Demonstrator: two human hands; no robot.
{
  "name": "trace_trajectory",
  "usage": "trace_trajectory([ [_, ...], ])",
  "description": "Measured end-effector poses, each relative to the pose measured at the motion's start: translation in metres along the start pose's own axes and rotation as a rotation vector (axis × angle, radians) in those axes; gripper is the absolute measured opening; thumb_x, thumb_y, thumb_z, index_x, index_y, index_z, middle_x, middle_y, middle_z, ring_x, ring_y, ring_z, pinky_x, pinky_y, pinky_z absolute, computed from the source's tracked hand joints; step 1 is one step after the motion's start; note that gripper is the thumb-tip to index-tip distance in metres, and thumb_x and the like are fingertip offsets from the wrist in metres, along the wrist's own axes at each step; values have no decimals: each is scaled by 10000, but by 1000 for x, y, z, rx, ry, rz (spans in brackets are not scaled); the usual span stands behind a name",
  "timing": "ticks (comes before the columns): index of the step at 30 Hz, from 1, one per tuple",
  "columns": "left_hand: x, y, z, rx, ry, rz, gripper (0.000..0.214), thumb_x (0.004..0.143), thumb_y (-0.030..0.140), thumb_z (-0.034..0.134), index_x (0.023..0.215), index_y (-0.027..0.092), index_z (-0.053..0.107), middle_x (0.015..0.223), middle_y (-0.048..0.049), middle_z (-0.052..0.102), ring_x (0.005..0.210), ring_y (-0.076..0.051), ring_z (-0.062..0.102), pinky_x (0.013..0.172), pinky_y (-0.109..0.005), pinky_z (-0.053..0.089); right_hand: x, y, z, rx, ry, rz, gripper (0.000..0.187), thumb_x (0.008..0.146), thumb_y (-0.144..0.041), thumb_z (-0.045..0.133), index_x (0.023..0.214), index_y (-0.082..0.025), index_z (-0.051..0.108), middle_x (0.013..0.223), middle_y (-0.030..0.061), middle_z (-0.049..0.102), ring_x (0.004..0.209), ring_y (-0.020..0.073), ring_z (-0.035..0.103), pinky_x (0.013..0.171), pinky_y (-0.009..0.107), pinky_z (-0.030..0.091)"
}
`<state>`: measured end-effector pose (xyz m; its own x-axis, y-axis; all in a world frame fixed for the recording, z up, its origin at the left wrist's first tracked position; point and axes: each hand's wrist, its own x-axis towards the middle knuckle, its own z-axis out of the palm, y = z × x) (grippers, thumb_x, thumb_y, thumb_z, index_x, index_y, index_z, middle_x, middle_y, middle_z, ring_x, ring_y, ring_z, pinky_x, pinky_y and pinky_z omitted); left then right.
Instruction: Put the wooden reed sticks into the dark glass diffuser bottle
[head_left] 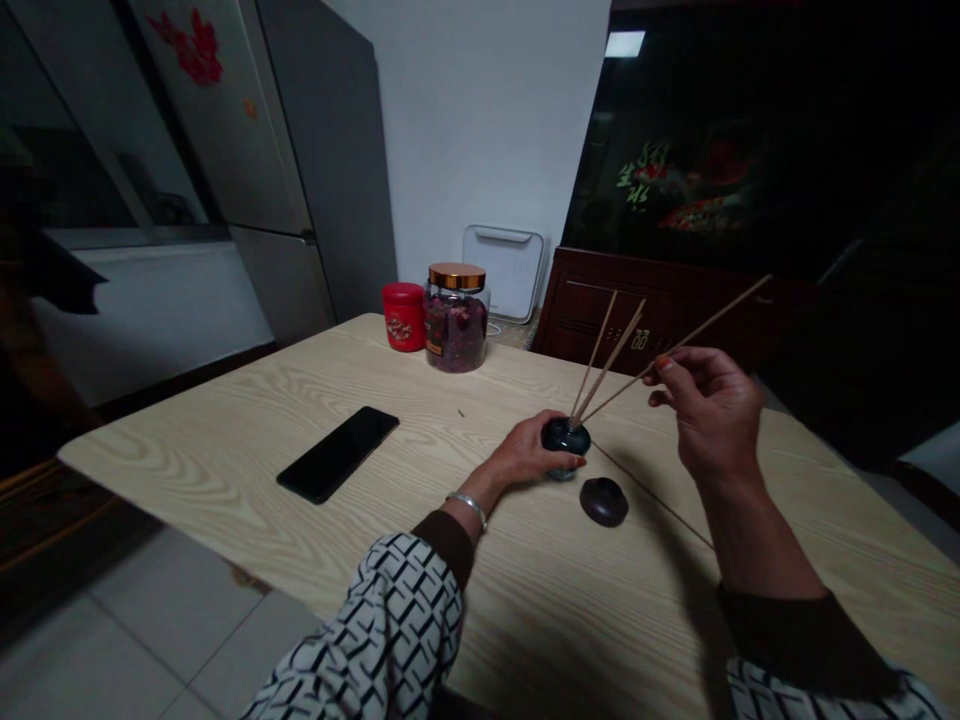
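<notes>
My left hand (530, 447) is wrapped round a small dark glass bottle (564, 436) standing on the table. Several thin reed sticks (609, 360) rise from its mouth, leaning to the right. Between thumb and fingertips, my right hand (712, 405) pinches one thin stick (724, 318), whose lower end reaches the bottle mouth. Just in front of the bottle lies a round dark brown cap (604, 501). Another thin stick (656, 500) lies on the tabletop, running from near the bottle towards my right wrist.
On the wooden table (247, 425) a black phone (339, 453) lies to the left. A red canister (403, 317) and a copper-lidded jar (456, 325) of dark red dried contents stand at the back. A fridge (322, 150) and a dark wooden cabinet (600, 290) are beyond.
</notes>
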<state>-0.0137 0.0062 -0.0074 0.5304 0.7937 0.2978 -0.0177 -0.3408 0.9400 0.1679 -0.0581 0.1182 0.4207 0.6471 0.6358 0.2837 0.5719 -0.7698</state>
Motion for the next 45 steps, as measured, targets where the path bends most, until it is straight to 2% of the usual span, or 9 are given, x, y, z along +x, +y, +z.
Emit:
trace_trajectory([
  [8,0,1,0,18,12,2,690,625,386,875,1227,171,616,1058,-91,668,1009,-235,620,923,-381,502,-16,27,15,-142,-261,153,225,765,-382,725,802,-186,622,737,9,643,620,136,616,477,229,484],
  [12,0,1,-1,29,11,2,686,630,384,872,1230,176,613,1059,-90,668,1010,-235,615,926,-386,499,-11,35,3,-286,-506,206,261,790,-438,668,826,-185,620,723,21,639,621,156,618,492,248,474],
  [16,-1,1,0,12,14,-10,709,618,371,879,1240,169,605,1066,-99,664,1010,-238,617,932,-396,498,3,44,-29,-691,-849,219,195,825,-365,589,808,-182,654,724,42,669,630,161,610,562,266,455],
  [20,0,1,1,-10,7,-7,697,622,354,878,1230,150,606,1076,-108,664,1001,-237,622,933,-407,495,7,62,-51,-1263,-1046,249,119,750,-248,622,794,-187,714,898,108,729,784,225,660,636,299,427],
  [26,1,-2,1,-26,6,-12,718,609,372,890,1230,153,603,1081,-111,668,994,-230,623,915,-394,499,-6,75,-46,-1481,-1165,370,253,671,-265,663,895,-186,747,1012,174,742,897,332,696,644,346,434],
  [34,-1,3,0,4,1,-15,721,622,390,881,1245,161,598,1068,-104,677,989,-228,626,920,-395,497,-1,78,-51,-1399,-1110,362,147,697,-287,661,796,-197,722,958,133,748,869,276,692,647,313,439],
  [38,0,2,0,-4,8,-19,723,613,377,888,1242,170,599,1075,-97,677,1005,-232,628,932,-396,500,14,69,-68,-945,-961,410,152,756,-317,608,675,-192,636,702,67,716,667,197,670,635,286,474],
  [41,-1,2,1,-17,12,-25,710,616,350,887,1239,162,603,1061,-102,675,1009,-237,632,943,-409,503,24,54,-76,-579,-645,379,182,727,-361,659,685,-185,634,708,55,709,624,172,662,590,264,486],
  [45,-1,4,0,-1,11,-30,706,619,351,884,1239,158,608,1075,-116,670,1027,-253,629,962,-440,498,28,30,-64,-202,-33,228,99,716,-281,717,747,-210,654,778,34,714,629,144,651,483,222,413],
])
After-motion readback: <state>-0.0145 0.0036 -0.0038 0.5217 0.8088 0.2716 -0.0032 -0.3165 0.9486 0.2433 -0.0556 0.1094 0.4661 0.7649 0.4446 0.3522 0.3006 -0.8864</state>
